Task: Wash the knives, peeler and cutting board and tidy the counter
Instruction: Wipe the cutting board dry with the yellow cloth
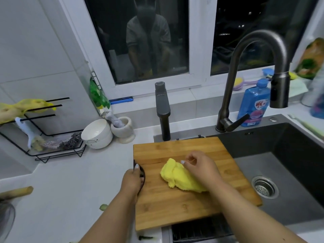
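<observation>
A wooden cutting board (184, 204) lies across the left edge of the dark sink (289, 155), partly on the white counter. My left hand (132, 179) grips the black handle on the board's left edge. A yellow cloth (177, 176) lies bunched on the board's middle, and my right hand (199, 165) presses on it with fingers curled over its top. No knife or peeler is visible.
A grey faucet (263, 71) arches over the sink, with blue dish soap (254, 104) behind it. A white bowl (97, 134) and mortar (123, 128) stand left of the board, beside a black wire rack (52, 148). Green peel scraps (103, 206) lie on the counter.
</observation>
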`<state>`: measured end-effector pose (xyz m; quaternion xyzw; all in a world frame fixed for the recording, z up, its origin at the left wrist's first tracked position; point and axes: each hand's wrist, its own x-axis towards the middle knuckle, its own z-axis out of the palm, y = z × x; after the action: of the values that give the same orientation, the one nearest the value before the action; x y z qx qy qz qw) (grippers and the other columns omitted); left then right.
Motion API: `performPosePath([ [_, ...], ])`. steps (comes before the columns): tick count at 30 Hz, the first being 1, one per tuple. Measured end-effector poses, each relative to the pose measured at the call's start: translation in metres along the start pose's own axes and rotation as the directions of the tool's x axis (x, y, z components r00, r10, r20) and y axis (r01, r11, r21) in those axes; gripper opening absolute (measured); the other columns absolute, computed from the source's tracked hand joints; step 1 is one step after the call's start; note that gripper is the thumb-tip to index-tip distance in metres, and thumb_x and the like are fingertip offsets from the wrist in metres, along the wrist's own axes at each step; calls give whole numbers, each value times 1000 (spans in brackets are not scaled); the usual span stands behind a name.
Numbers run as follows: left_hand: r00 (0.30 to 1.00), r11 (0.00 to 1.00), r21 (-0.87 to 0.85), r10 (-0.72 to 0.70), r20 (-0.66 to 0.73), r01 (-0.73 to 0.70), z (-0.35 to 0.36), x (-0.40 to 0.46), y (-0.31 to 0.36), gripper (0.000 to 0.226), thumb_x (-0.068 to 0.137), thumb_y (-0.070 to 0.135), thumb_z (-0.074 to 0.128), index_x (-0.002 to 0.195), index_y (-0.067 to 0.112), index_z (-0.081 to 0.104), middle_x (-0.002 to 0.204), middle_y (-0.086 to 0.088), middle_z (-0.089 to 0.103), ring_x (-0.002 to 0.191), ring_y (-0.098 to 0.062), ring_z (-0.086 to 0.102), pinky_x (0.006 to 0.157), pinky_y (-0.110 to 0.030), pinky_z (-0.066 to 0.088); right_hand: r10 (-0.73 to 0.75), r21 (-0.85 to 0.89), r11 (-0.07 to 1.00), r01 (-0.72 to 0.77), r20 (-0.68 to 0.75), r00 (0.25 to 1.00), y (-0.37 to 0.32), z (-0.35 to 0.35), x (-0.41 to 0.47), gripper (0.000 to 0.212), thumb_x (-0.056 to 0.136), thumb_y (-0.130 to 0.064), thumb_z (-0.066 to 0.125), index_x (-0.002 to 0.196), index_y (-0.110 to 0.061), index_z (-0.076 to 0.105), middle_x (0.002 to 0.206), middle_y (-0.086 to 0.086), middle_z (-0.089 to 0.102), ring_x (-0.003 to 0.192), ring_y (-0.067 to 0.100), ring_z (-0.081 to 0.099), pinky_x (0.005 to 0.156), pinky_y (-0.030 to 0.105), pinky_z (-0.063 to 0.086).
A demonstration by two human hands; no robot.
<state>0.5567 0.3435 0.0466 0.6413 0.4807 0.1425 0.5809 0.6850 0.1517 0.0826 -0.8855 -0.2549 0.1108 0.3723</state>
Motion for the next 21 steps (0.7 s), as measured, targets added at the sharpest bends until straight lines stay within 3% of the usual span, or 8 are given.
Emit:
performPosePath([
  [2, 994, 960, 260, 111, -20, -102, 0, 8, -1, 42, 102, 37, 37, 74, 10, 51, 67, -5, 57, 60, -20, 51, 62, -30, 39, -65, -93, 993, 74, 97, 993, 1, 7, -1, 28, 81, -51, 65, 101, -31, 62, 102, -13, 55, 99, 8, 51, 81, 26, 46],
  [6, 979, 713, 694, 194, -59, -99, -1, 17, 3, 40, 101, 39, 37, 79, 9, 52, 79, -5, 55, 75, -22, 51, 65, -29, 37, -157, -234, 949, 210, 228, 961, 2, 21, -6, 56, 73, -59, 67, 120, -32, 56, 119, -9, 51, 116, 13, 44, 96, 28, 36],
  [8, 977, 625, 777, 201, -64, -78, 1, 15, 3, 39, 102, 37, 35, 79, 11, 50, 81, -5, 56, 76, -21, 50, 66, -27, 37, -168, -277, 930, 241, 264, 950, 4, 28, -6, 64, 71, -60, 68, 126, -32, 53, 124, -9, 49, 120, 13, 41, 99, 28, 33],
  [11, 968, 542, 836, 243, -55, -89, 4, 11, 0, 35, 102, 34, 35, 78, 13, 50, 90, -7, 63, 76, -20, 50, 66, -25, 38, -170, -270, 932, 242, 266, 949, 8, 35, -2, 51, 80, -51, 66, 124, -28, 57, 122, -6, 51, 119, 15, 43, 95, 25, 33],
  [13, 966, 517, 851, 254, -46, -95, 6, 10, -2, 34, 101, 32, 37, 76, 14, 50, 90, -6, 64, 75, -20, 50, 65, -25, 38, -108, -160, 977, 143, 212, 971, 9, 33, 1, 38, 86, -43, 63, 119, -24, 62, 117, -3, 56, 113, 16, 49, 87, 23, 34],
  [15, 968, 515, 852, 249, -44, -93, 7, 12, -6, 35, 99, 28, 40, 68, 15, 49, 84, -3, 64, 71, -18, 51, 63, -24, 39, 33, 92, 995, -45, 125, 992, 7, 25, 5, 30, 91, -39, 59, 114, -20, 66, 109, -1, 62, 104, 18, 57, 80, 24, 42],
  [18, 957, 476, 871, 289, -25, -121, 7, 17, -10, 36, 94, 21, 44, 58, 20, 43, 63, 5, 49, 61, -14, 47, 57, -22, 37, 320, 509, 801, -315, 80, 944, 9, 12, 14, 35, 96, -38, 50, 116, -14, 64, 103, 2, 66, 95, 20, 61, 74, 22, 48],
  [21, 944, 428, 889, 331, 15, -164, 5, 19, -11, 34, 91, 21, 46, 58, 21, 41, 60, 8, 43, 57, -12, 44, 51, -23, 33, 513, 823, 381, -421, 191, 837, 18, 0, 24, 46, 95, -44, 49, 129, -13, 55, 110, 11, 66, 97, 28, 64, 89, 40, 51],
])
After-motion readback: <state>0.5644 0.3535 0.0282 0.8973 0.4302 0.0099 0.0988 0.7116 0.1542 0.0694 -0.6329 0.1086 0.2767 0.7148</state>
